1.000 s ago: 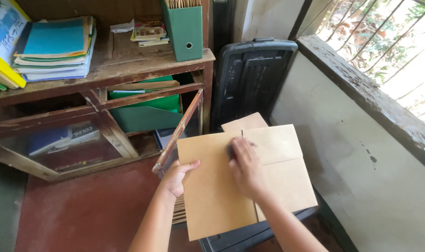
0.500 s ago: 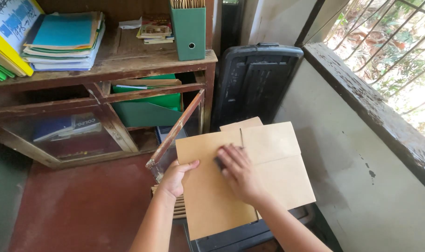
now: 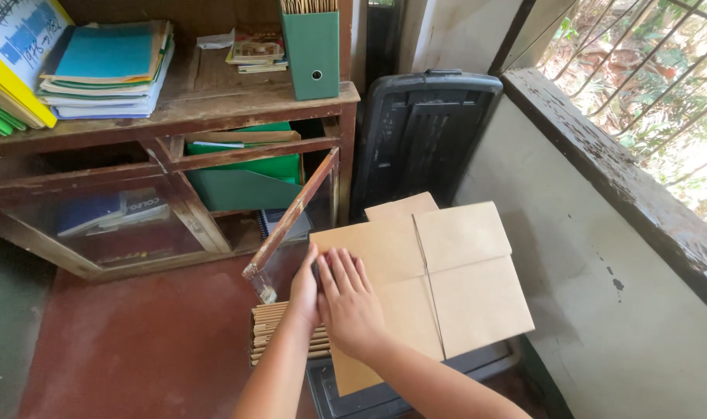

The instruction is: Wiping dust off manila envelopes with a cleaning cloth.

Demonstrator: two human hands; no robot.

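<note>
Wooden shelving (image 3: pixel 175 109) fills the space beyond and to the left of both hands, its top stacked with coloured folders (image 3: pixel 105 70) and a green file box (image 3: pixel 311 54); a loose wooden slat (image 3: pixel 295 213) leans down from it, ending just left of the left hand. Straight ahead of the hands a black plastic crate (image 3: pixel 423 132) stands upright against the wall. Under the hands sits the flat brown cardboard (image 3: pixel 447 287), four panels meeting at a cross-shaped seam, laid across what looks like a dark plastic bin (image 3: pixel 415 384) so the sheet gets support from below and stays level.

Right hand (image 3: pixel 352 302) now: flat on the near-left panel, palm down, fingers spread and pointing away, pressing the sheet rather than gripping it. That flat press looks meant to keep the cardboard from sliding on its perch. Left hand (image 3: pixel 305 289) sits right against the right one at the sheet's left edge, thumb up along the edge, fingers curled toward a small dark thing I can't make out; whether it clasps anything, I cannot tell. Just below the left wrist, a bundle of thin tan sticks (image 3: pixel 280 334) lies half tucked under the cardboard. Both forearms come in from the bottom, angled together.
</note>
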